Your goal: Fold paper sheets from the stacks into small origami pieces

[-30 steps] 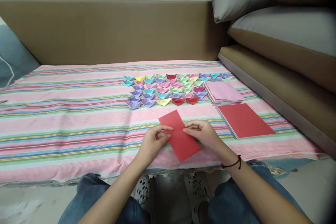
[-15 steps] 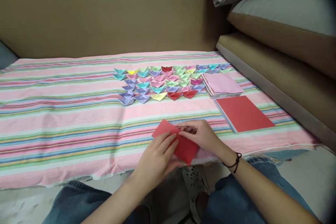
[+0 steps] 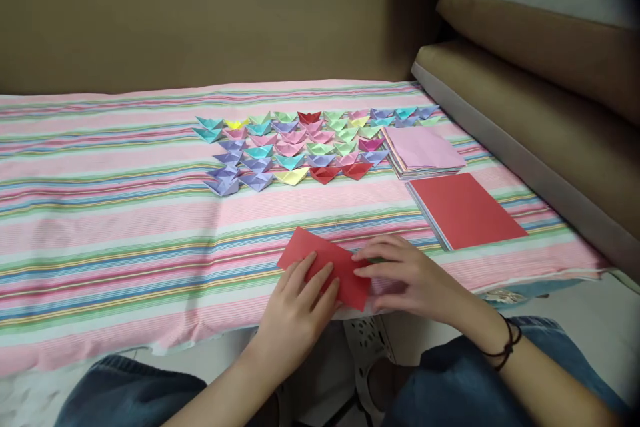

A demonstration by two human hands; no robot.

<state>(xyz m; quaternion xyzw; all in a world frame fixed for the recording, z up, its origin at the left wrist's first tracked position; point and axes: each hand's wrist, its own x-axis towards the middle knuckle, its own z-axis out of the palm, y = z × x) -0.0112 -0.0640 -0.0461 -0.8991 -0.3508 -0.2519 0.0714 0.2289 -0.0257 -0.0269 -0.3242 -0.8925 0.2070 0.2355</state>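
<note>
A folded red paper [image 3: 325, 263] lies flat near the front edge of the striped cloth [image 3: 115, 227]. My left hand [image 3: 297, 310] rests on its near half with fingers stretched flat. From the right, my right hand [image 3: 407, 277] presses its fingertips on the paper's right end, fingers extended. Neither hand grips the paper; both hold it down.
Several small folded paper boats [image 3: 300, 147] in many colours sit in rows further back. To the right lie a pink-topped paper stack [image 3: 425, 150] and a red-topped stack [image 3: 463, 210]. Brown cushions [image 3: 540, 100] rise on the right; my knees in jeans [image 3: 450, 380] are below.
The red paper was held up between pinching fingers a second ago; now it lies flat on the cloth with both hands pressing on it. The camera tilted down.
</note>
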